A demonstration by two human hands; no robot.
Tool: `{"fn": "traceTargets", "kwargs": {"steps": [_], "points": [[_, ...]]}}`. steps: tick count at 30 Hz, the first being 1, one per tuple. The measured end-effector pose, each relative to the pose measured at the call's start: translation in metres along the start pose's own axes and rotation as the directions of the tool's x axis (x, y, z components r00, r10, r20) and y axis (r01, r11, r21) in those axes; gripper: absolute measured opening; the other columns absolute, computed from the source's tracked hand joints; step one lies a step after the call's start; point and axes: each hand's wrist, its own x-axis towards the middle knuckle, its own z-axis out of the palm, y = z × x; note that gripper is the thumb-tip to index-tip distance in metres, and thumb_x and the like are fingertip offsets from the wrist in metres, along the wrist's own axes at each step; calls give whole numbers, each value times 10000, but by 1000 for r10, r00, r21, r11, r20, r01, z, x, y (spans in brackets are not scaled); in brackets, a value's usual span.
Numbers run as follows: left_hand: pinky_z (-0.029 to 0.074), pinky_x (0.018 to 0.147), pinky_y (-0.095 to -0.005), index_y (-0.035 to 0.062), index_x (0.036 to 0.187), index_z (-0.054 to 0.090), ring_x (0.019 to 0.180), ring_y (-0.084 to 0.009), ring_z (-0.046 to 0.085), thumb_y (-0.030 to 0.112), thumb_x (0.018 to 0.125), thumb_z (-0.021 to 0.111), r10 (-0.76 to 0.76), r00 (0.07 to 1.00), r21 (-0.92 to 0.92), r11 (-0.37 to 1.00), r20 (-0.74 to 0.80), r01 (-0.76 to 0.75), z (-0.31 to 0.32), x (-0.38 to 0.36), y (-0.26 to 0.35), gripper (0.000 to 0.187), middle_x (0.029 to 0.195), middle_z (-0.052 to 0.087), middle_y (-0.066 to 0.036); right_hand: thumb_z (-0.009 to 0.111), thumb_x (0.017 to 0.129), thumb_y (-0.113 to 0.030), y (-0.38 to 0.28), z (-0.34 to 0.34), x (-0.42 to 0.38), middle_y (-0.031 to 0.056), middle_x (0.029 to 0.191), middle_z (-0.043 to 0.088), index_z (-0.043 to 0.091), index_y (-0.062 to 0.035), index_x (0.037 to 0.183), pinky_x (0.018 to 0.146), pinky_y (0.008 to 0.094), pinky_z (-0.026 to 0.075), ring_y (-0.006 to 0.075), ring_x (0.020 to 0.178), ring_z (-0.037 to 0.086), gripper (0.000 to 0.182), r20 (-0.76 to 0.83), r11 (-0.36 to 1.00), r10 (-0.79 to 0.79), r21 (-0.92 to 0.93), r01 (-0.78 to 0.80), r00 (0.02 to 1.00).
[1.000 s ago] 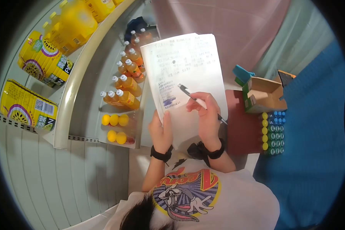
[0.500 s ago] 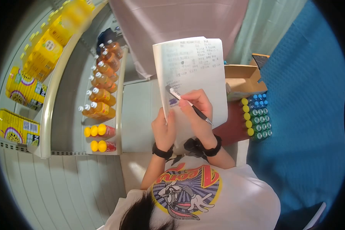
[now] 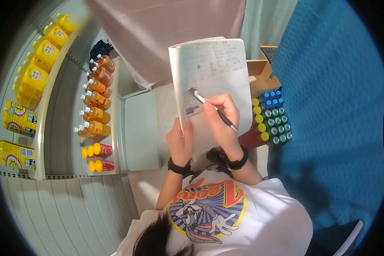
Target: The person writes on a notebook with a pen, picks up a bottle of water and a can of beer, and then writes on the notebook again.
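A white notebook point(image 3: 226, 85) with handwriting is held up in front of my chest. My left hand point(image 3: 179, 141) grips its lower left edge, thumb on the page and the other fingers hidden behind it. My right hand point(image 3: 222, 121) is closed round a black and white pen point(image 3: 223, 117), which lies slantwise over the page. The pen's upper left end is near small writing, above a dark scribbled patch point(image 3: 193, 109). Black bands circle both wrists.
Shelves on the left hold orange drink bottles point(image 3: 99, 116), red bottles with yellow caps point(image 3: 99, 150) and yellow packs point(image 3: 35, 79). Right of the notebook are an open cardboard box point(image 3: 260, 79), green cans point(image 3: 277, 126) and a blue curtain point(image 3: 328, 111).
The shelves, box and cans have shifted left in view. The pen's upper left end has moved slightly up and right on the page. Both hands keep their holds.
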Motion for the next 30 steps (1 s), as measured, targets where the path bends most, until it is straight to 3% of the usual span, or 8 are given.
{"fn": "traceTargets", "kwargs": {"steps": [9, 17, 20, 23, 27, 30], "points": [[409, 507, -316, -9, 942, 523, 526, -259, 532, 127, 863, 460, 15, 1000, 3, 1000, 3, -15, 33, -27, 15, 169, 641, 528, -171, 558, 822, -37, -12, -42, -7, -26, 647, 523, 521, 7, 798, 495, 162, 344, -3, 572, 433, 62, 5, 998, -14, -67, 14, 1000], [393, 488, -306, -5, 937, 514, 489, -229, 486, 129, 869, 454, 10, 1000, 72, 997, 28, -12, 37, -51, 21, 162, 599, 496, -147, 575, 789, -25, -20, -56, -23, 15, 628, 539, 531, 5, 785, 474, 180, 366, 22, 532, 474, 54, 48, 982, -37, -185, 45, 998], [400, 527, -299, -10, 926, 511, 550, -194, 506, 141, 880, 444, -59, 997, 2, 998, 56, 59, 36, -55, 27, 171, 641, 521, -136, 574, 796, -56, -19, -57, -24, 28, 644, 558, 531, 1, 788, 481, 192, 379, 37, 533, 486, 72, 67, 985, -11, -170, 23, 998], [409, 586, -294, -16, 923, 515, 629, -171, 513, 155, 890, 435, -168, 986, -117, 980, -22, 164, 36, -68, -4, 192, 710, 549, -122, 574, 802, -99, -10, -58, -27, 38, 665, 577, 530, -4, 793, 513, 212, 397, 55, 567, 504, 105, 153, 987, 61, -156, -37, 986], [427, 676, -293, -24, 986, 531, 737, -185, 552, 142, 883, 430, -171, 983, 68, 982, -66, 175, 14, -93, -47, 220, 831, 594, -133, 565, 839, -142, 37, -56, -43, -29, 671, 529, 546, -27, 820, 547, 181, 359, 6, 630, 449, 118, 206, 990, 93, -123, -68, 974], [438, 703, -298, -19, 1036, 534, 768, -201, 577, 131, 875, 428, -180, 975, 202, 958, -134, 205, -4, -117, -66, 244, 877, 612, -145, 577, 831, -159, 85, -68, -66, -28, 675, 541, 550, -29, 830, 582, 190, 372, 21, 644, 468, 133, 185, 970, 241, -23, -241, 953]]}}
